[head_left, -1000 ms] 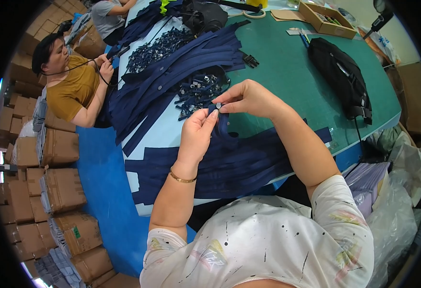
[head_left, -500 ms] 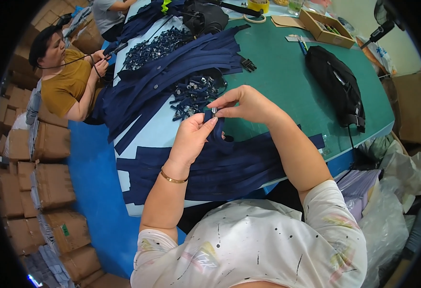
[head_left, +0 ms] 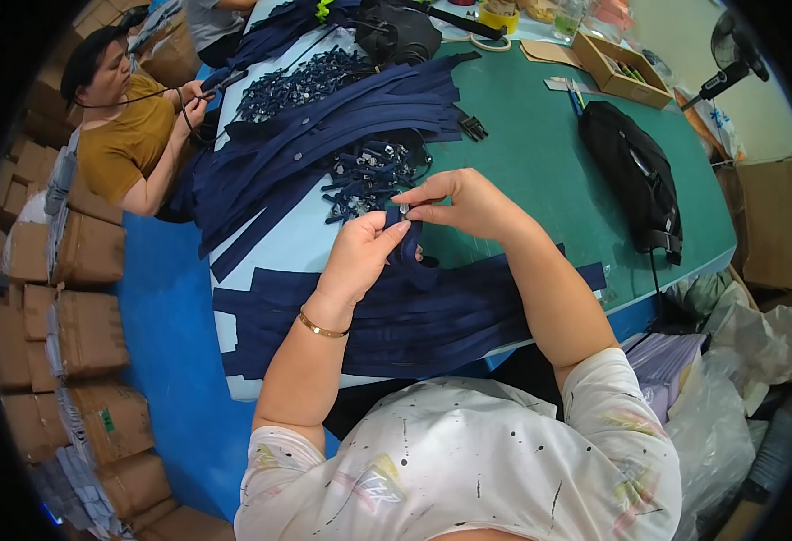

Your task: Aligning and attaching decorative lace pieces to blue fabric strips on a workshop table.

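My left hand (head_left: 358, 257) is closed on a navy fabric strap (head_left: 419, 267), whose loose part loops down below my fingers. Thumb and forefinger of my right hand (head_left: 466, 204) pinch a small silvery metal clip (head_left: 404, 208) at the strap's upper end. Both hands meet there, just above the table. Right behind them lies a heap of short navy tabs with metal clips (head_left: 369, 173). Under my wrists a layer of long navy straps (head_left: 324, 334) is spread along the table's near edge. How the clip sits on the strap is partly hidden by my fingers.
More navy straps (head_left: 279, 162) and a second clip heap (head_left: 301, 86) lie to the far left. A black bag (head_left: 630, 171), a wooden box (head_left: 626, 74) and a black buckle (head_left: 473, 124) rest on the green table (head_left: 522, 162). A co-worker (head_left: 130, 135) sits at left.
The view has shifted slightly, so the table and its things appear a little displaced. Both hands keep the same hold on the strap and clip.
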`<state>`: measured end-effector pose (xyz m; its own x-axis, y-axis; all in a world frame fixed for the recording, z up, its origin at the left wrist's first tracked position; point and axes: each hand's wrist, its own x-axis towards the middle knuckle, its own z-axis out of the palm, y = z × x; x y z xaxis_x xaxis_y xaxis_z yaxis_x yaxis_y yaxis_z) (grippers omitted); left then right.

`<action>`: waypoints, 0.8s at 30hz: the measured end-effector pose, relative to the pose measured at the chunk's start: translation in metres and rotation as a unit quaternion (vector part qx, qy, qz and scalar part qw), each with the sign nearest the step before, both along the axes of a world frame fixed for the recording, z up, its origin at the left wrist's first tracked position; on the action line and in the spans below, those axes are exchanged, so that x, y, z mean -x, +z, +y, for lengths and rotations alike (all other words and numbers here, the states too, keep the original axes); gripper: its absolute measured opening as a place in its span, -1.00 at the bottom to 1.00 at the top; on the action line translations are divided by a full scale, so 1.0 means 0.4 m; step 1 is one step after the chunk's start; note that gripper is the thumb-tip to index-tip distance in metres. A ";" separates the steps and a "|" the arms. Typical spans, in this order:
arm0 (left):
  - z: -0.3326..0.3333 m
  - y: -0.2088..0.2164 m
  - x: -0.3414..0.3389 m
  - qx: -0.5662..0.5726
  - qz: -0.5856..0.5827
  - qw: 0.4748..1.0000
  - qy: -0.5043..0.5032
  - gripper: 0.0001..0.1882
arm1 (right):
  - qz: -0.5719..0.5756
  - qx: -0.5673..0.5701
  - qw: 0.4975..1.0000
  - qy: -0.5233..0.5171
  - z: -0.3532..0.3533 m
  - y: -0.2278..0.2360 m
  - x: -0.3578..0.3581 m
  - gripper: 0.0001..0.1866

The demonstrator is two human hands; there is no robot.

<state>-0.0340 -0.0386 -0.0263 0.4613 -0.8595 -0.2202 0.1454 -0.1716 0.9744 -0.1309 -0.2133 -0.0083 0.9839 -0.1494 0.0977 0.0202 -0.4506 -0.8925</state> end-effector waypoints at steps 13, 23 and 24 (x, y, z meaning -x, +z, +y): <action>-0.002 0.010 0.002 0.013 0.018 1.000 0.008 -0.83 | 0.019 -0.138 0.990 0.005 -0.004 -0.009 -0.006 -0.72; -0.004 0.012 0.009 0.014 0.012 1.000 0.019 -0.83 | 0.024 -0.157 0.987 -0.008 0.003 -0.015 -0.008 -0.73; -0.004 0.014 0.010 0.025 0.018 0.999 0.020 -0.84 | 0.024 -0.157 0.987 -0.008 0.003 -0.014 -0.008 -0.73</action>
